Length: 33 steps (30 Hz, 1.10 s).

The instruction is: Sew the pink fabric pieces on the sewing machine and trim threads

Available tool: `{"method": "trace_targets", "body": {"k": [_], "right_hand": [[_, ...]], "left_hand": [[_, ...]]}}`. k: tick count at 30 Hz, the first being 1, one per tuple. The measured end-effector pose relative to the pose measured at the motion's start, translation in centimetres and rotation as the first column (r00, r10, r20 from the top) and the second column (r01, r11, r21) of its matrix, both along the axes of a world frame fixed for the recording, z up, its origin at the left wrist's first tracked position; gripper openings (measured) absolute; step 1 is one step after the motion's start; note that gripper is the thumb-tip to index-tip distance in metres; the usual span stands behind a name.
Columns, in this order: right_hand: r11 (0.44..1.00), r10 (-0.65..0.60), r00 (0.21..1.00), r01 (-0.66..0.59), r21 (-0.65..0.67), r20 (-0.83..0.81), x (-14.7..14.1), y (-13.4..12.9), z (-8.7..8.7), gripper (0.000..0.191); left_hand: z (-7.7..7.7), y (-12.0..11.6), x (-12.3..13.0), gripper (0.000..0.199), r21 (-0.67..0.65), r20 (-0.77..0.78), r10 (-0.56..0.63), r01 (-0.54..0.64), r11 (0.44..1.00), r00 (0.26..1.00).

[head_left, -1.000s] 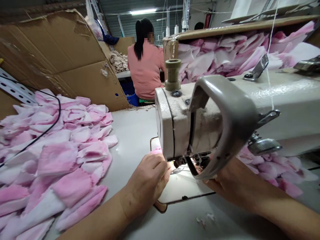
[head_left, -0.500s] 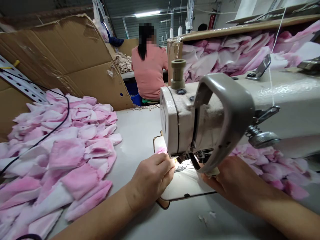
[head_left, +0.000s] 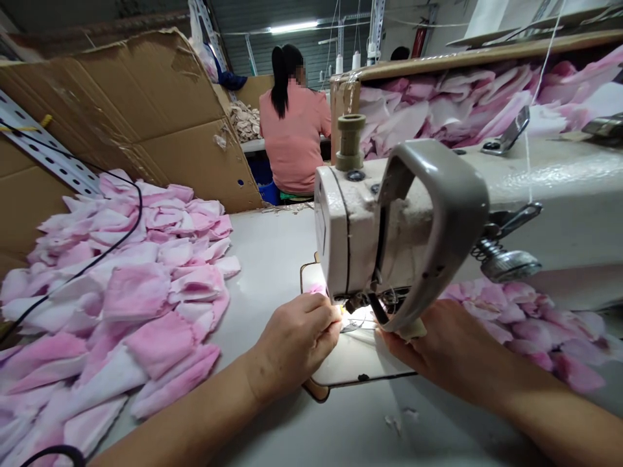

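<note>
My left hand is closed in a pinch beside the needle area of a white sewing machine. A bit of pink cloth shows just beyond its knuckles; the rest is hidden by the fingers and machine head. My right hand rests on the other side of the needle, its thumb side low near the metal plate. The machine's curved grey guard and a pale flap cover part of its fingers, so what it holds cannot be seen. A lamp lights the gap between both hands.
Pink-and-white cloth pieces are heaped on the left of the table, crossed by a black cable. More pieces lie behind my right arm. Cardboard stands behind. A box of pink cloth and a seated person are farther back.
My right hand has shifted slightly left, closer to the needle area. My left hand stays nearly in place. The person ahead has turned their head, and the view has moved a little.
</note>
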State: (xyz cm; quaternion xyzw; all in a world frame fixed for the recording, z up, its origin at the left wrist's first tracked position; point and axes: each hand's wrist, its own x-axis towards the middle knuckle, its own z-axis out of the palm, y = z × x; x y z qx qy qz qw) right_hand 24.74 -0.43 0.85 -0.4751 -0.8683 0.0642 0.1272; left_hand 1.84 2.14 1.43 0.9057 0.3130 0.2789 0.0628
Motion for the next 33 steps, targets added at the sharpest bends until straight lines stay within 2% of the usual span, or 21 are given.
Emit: {"method": "trace_targets", "body": {"k": [4,8,10,14,16,23,33], "right_hand": [[0.995,0.104,0.995,-0.104,-0.013,-0.005,-0.7,-0.2,0.7,0.018],[0.985,0.170,0.985,-0.170,0.006,-0.011,-0.4,-0.6,0.7,0.021],[0.990,0.140,0.990,-0.141,-0.029,-0.032,0.2,-0.6,0.4,0.021],[0.997,-0.021,0.998,0.017,-0.073,-0.051,1.1,-0.1,0.3,0.025],[0.996,-0.045,0.997,0.040,-0.078,-0.059,1.2,0.0,0.4,0.022],[0.995,-0.049,0.996,0.042,-0.094,-0.081,0.6,-0.2,0.1,0.017],[0.998,-0.003,1.000,0.002,-0.069,-0.019,0.3,-0.3,-0.6,0.015]], "left_hand": [[-0.3,0.1,-0.1,0.015,0.041,-0.048,-0.016,0.018,0.999,0.999],[-0.9,0.0,-0.2,0.016,0.097,-0.132,-0.040,0.053,0.994,0.990],[-1.1,-0.1,-0.3,0.015,0.115,-0.134,-0.047,0.063,0.991,0.990],[-1.4,-0.3,-0.4,0.014,0.146,-0.118,-0.035,0.052,0.988,0.992],[-1.5,-0.4,-0.4,0.015,0.152,-0.115,-0.027,0.044,0.987,0.993],[-1.6,-0.6,-0.4,0.020,0.133,-0.136,-0.025,0.043,0.990,0.990],[-2.6,-1.2,0.0,0.020,0.171,-0.316,0.019,0.037,0.985,0.949]]}}
